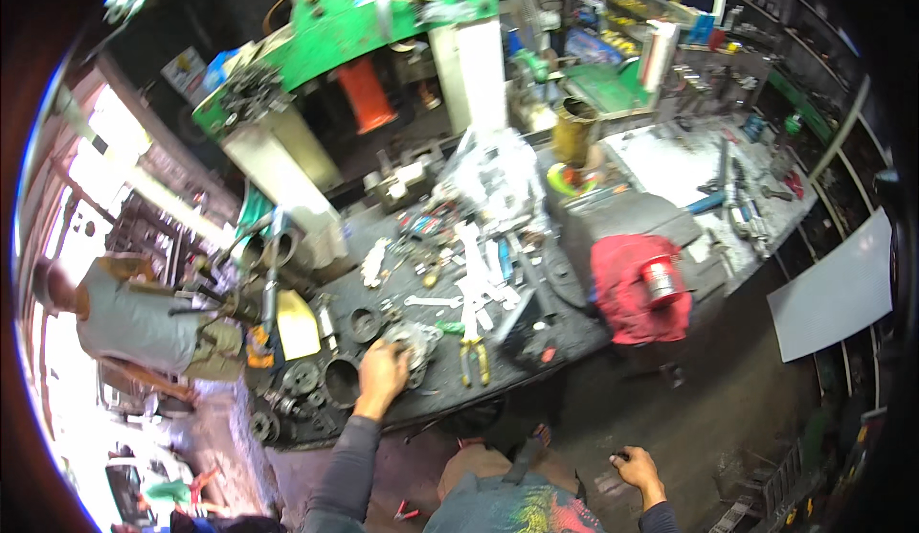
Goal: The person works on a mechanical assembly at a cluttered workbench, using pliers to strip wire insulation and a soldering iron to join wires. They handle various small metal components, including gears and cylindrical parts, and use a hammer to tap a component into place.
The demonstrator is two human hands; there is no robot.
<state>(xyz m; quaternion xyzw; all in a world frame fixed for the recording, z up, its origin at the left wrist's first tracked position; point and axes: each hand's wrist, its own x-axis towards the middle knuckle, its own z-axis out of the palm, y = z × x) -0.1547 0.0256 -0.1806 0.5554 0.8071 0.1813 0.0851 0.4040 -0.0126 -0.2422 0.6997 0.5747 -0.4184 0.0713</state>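
Observation:
My left hand (381,380) reaches over the dark workbench (445,394), its fingers closed on the near edge of a silvery cast metal part (418,349). Just left of it stand a dark metal ring (341,381) and a smaller round sleeve (364,324). Pliers with yellow handles (475,362) lie to the right of the casting, and a combination wrench (433,301) lies behind it. Away from the bench, low on the right, my right hand (641,474) has its fingers curled together. Something small and dark shows at its fingertips, too small to name.
A green press frame (321,49) rises behind the bench. Gears (301,376) crowd the bench's left end. A red cloth (622,284) with a red and white can (661,279) sits at the right. Another person (144,317) stands at the left.

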